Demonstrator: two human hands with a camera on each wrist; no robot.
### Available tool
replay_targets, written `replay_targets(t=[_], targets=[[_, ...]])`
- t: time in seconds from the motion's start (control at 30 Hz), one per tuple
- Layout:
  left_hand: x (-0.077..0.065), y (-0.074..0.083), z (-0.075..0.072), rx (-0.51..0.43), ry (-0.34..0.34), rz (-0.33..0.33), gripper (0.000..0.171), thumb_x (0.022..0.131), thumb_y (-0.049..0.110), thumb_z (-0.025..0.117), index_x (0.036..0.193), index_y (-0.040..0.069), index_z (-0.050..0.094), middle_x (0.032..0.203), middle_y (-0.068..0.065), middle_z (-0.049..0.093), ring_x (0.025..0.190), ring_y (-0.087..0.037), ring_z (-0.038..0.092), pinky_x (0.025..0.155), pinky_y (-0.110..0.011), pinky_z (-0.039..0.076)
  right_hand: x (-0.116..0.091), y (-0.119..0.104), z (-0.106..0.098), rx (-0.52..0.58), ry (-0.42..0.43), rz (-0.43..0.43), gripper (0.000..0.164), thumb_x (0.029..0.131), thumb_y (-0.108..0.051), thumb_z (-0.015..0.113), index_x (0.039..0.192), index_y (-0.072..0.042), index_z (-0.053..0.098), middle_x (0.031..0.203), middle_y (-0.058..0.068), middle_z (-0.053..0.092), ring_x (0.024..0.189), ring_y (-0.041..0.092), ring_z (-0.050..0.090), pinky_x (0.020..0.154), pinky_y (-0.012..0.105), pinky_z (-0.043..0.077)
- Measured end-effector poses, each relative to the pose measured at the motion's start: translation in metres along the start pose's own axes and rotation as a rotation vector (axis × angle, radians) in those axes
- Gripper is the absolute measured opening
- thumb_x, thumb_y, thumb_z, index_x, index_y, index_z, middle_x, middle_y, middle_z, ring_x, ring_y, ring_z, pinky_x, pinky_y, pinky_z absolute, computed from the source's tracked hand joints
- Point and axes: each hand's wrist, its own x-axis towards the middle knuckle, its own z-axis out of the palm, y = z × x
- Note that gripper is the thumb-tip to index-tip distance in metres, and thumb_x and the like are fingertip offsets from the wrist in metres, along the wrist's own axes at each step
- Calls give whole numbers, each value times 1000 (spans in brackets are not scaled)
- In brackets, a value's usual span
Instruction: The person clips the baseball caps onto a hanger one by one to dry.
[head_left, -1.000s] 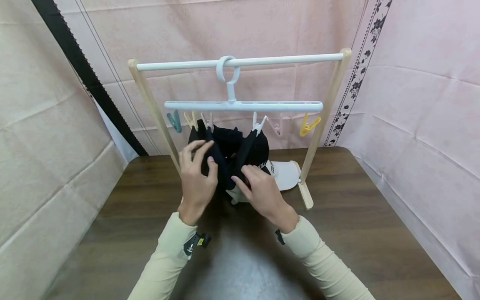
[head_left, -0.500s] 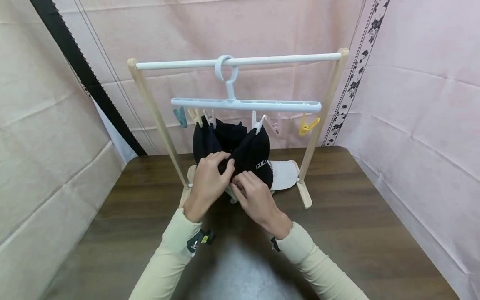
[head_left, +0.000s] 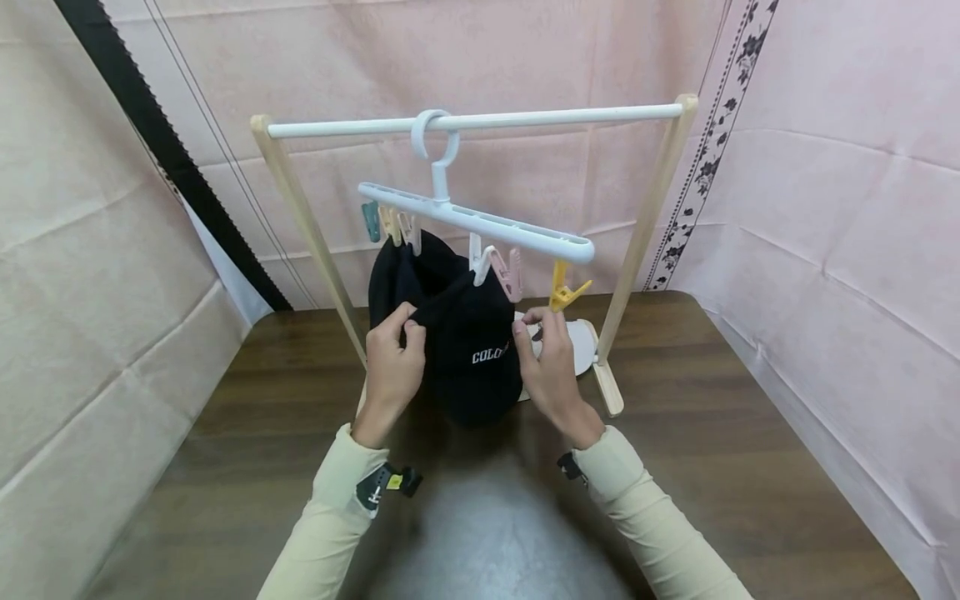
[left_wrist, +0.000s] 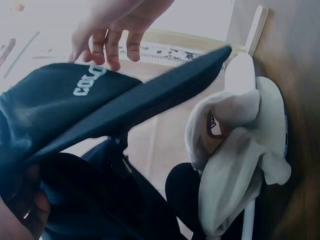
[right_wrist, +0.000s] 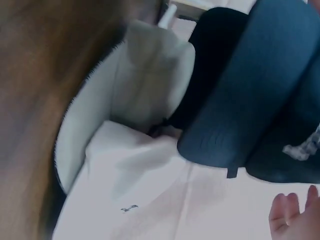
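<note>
A black cap with white lettering hangs from clothespins on a pale blue hanger. My left hand pinches the cap's edge on the left side. In the left wrist view, fingers of that hand curl at the black cloth in the lower left. At the cap's right side is my right hand, just under a yellow clothespin; its fingers look loosely bent in the left wrist view. The right wrist view shows its fingertips slightly apart from the cap. A white clothespin sits at the cap's rim.
The hanger hooks over the white rod of a wooden-legged rack. A whitish cap lies on the brown table behind the black one. Pink, teal and cream clothespins also hang there. Pale cloth surrounds the table.
The hanger has turned, its right end swinging nearer to me, and the cap's lettering now faces me. My right hand has moved right from the cap's front; my left has shifted left.
</note>
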Motion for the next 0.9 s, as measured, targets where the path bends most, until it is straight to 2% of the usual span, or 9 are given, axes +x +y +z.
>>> replay_targets(t=[0.1,0.23,0.33,0.43,0.47,0.57,0.67,0.8,0.9], targets=[[1,-3,-1,-21,30,-21,31,96,-6,43,70,10,47,61,2,30,52,-11,25,52,-23,23,9,1,-4,67,-22,73,37,108,-15,59,138,6,52,133,23,56,120,36,57,97,47,50],[3,-6,-3,-65,2,-79,30,98,-8,39,69,-3,47,60,4,26,52,-7,21,53,-21,21,20,2,-9,218,-162,140,54,110,-16,55,158,0,37,156,19,47,144,32,48,117,52,40],[3,-11,-8,-112,-84,-164,38,101,-4,36,99,-15,72,55,7,27,49,-3,20,53,-20,25,25,1,-12,323,-275,173,59,110,-16,54,163,-8,30,164,15,39,152,30,38,122,55,33],[2,-17,-11,-139,-122,-225,45,102,0,35,133,-11,66,51,8,32,46,-3,20,55,-20,33,26,-2,-14,344,-323,194,57,109,-16,58,161,-10,34,160,14,42,148,30,42,120,58,35],[3,-18,-12,-140,-126,-226,44,102,1,36,127,-10,70,53,7,33,47,-5,21,56,-21,33,26,-3,-15,342,-325,196,55,108,-16,59,158,-9,38,156,14,46,145,30,45,119,59,36],[5,-20,-11,-109,-82,-196,34,102,1,40,101,-7,73,63,-1,38,57,-13,34,64,-24,36,25,-6,-15,300,-301,185,43,106,-16,65,146,-7,51,137,13,59,130,27,55,114,55,41],[7,-19,-10,-67,-29,-158,23,101,0,46,92,-2,66,83,-10,58,79,-19,53,77,-28,42,23,-8,-13,249,-266,161,35,104,-16,70,136,-7,58,125,10,64,116,23,58,105,48,46],[8,-13,-8,-18,24,-85,27,101,0,50,116,3,72,123,-12,68,115,-25,60,103,-39,44,20,-9,-11,191,-227,130,31,101,-14,73,129,-5,62,115,9,64,100,21,58,91,39,48],[9,-4,-6,24,60,18,31,100,2,51,124,4,70,131,-11,64,126,-27,56,111,-47,40,17,-8,-9,153,-203,104,28,99,-11,75,123,-3,63,108,9,63,94,20,57,85,38,48]])
